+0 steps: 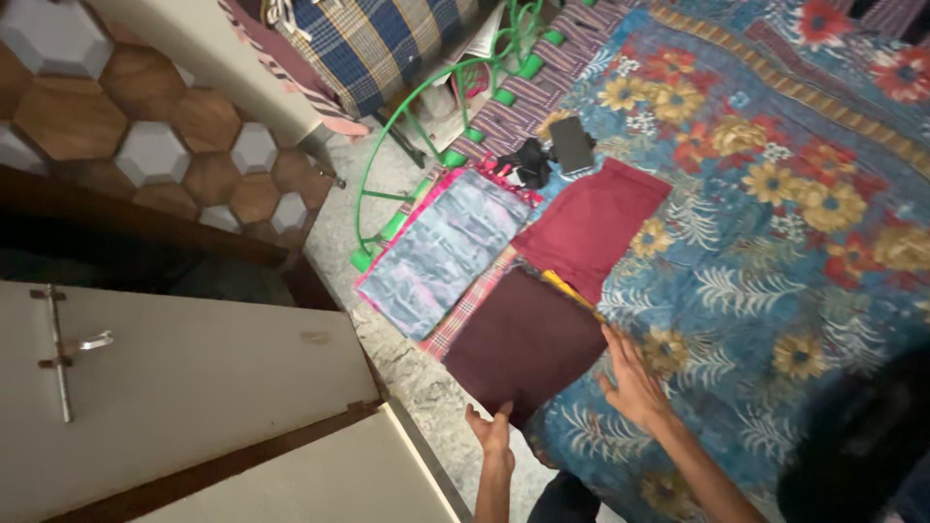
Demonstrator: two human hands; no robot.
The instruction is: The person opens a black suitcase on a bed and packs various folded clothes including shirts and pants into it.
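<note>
While you leaned over the bed [775,291], your two hands met one folded dark maroon cloth [528,344] at its near edge. Your left hand [492,429] pinched the cloth's near corner, fingers closed on it; your right hand [632,378] lay flat with fingers spread, touching its right edge. Folded cloths counted four: the dark maroon one, one red cloth [593,225] just beyond it, one pale blue-and-pink printed cloth [446,252] to the left, one pink checked cloth [475,300] underneath them. One dark phone [572,145] lay past the red cloth. One green wire rack [436,126] stood beside the bed.
</note>
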